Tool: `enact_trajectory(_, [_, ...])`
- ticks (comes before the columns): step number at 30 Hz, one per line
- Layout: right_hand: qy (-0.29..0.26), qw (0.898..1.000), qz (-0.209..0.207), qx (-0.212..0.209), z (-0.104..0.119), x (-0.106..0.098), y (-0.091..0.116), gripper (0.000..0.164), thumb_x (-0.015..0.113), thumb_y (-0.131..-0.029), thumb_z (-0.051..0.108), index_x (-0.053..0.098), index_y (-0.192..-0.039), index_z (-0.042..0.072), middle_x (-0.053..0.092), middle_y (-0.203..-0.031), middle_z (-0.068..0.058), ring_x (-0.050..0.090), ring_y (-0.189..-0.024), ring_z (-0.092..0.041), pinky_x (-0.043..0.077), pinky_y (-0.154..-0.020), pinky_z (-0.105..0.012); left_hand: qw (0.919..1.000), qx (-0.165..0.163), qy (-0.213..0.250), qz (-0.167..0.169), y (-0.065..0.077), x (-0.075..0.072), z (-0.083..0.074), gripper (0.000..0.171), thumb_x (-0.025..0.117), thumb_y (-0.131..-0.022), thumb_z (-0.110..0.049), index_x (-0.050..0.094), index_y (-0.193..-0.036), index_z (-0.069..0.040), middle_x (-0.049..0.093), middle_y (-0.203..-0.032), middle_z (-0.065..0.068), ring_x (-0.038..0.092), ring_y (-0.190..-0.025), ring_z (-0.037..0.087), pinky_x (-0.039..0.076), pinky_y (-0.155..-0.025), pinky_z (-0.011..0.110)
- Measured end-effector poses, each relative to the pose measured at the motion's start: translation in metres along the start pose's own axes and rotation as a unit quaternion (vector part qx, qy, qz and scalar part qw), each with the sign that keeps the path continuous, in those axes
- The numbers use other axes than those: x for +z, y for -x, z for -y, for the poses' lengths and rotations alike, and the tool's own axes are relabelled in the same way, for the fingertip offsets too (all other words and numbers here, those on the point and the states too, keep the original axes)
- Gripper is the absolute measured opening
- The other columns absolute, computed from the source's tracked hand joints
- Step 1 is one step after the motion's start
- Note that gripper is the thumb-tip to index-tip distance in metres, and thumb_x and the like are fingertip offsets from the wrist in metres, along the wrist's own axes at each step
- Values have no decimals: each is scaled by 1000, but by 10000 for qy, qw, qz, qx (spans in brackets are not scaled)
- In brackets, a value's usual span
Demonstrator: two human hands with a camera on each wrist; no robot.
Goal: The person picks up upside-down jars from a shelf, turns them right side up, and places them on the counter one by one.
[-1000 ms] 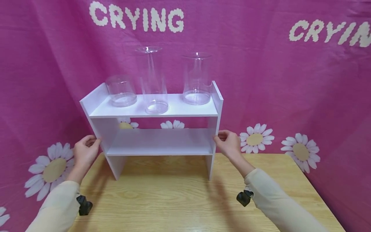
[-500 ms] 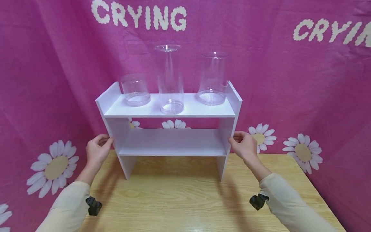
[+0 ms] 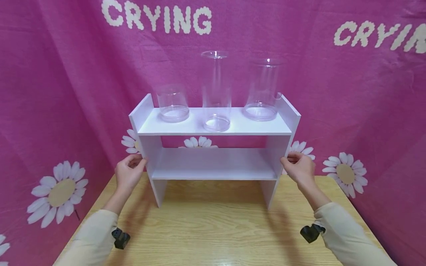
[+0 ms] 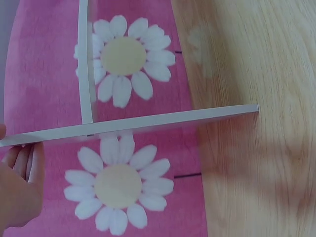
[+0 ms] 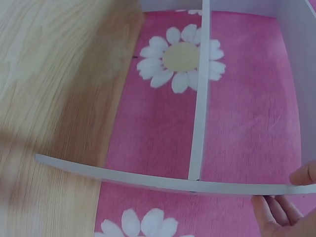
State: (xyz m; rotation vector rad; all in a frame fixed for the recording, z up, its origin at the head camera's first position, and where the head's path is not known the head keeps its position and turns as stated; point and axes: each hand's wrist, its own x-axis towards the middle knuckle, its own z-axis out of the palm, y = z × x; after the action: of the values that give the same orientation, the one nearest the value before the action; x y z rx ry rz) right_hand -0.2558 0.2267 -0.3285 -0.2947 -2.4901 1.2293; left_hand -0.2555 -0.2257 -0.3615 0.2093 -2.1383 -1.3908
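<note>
- Your left hand (image 3: 129,173) grips the front of the left side panel (image 3: 149,147) on the white shelf unit (image 3: 214,166); in the left wrist view, several fingers lie along the panel's outer face.
- Your right hand (image 3: 301,170) grips the right side panel (image 3: 280,147) at about the same height; its thumb lies on one side of the panel edge and the fingers on the other.
- So the fingers of both your hands are clamped on the shelf unit, a little above its lower board.
- The shelf unit is upright in front of you, between your hands, at the far part of the wooden worktop (image 3: 213,232); you cannot tell from these views whether its feet touch the wood.
- Three clear cylinders stand upright on its upper board, apart from one another: the short cylinder (image 3: 173,105) towards your left, the tall cylinder (image 3: 216,92) in the middle near the front edge, and the medium cylinder (image 3: 262,88) near the right side panel.
- Behind it all hangs a pink cloth (image 3: 319,92) with white daisies and pale "CRYING" lettering.
- Your sleeves are cream, with a small black device (image 3: 121,238) at each wrist.
</note>
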Motion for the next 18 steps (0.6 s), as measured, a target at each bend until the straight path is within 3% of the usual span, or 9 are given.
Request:
enact_trajectory(3, [-17, 9999, -12, 140, -5, -5, -1, 35, 63, -83, 18, 66, -109, -5, 71, -84, -8, 45, -58, 15, 44, -51, -11, 10000, 32, -10, -11, 4, 6, -2, 19, 70, -82, -8, 70, -93, 7, 72, -81, 11, 51, -63, -19, 43, -61, 1])
enact_trajectory(6, [109, 9997, -110, 196, -8, -8, -2, 35, 64, -84, 20, 67, -110, -3, 72, -85, -9, 45, -59, 13, 43, -52, -11, 9999, 42, 22, -89, 7, 10, -4, 19, 70, -81, -9, 71, -92, 6, 72, -79, 9, 52, -63, -18, 44, -62, 1])
enact_trajectory(12, [237, 9993, -206, 180, -10, -8, -3, 35, 64, -83, 22, 69, -109, -1, 73, -91, -14, 44, -59, 12, 41, -53, -13, 9989, 83, 202, -415, 14, 14, -4, 16, 71, -80, -8, 71, -87, 7, 63, -65, -13, 52, -58, -15, 45, -56, 4])
enact_trajectory(18, [260, 9993, -192, 176, -9, -9, -3, 35, 64, -84, 22, 69, -110, -1, 72, -91, -13, 45, -60, 11, 41, -53, -12, 9986, 184, 188, -460, 18, 13, -4, 17, 70, -79, -7, 70, -88, 8, 49, -57, -37, 49, -58, -17, 41, -58, 3])
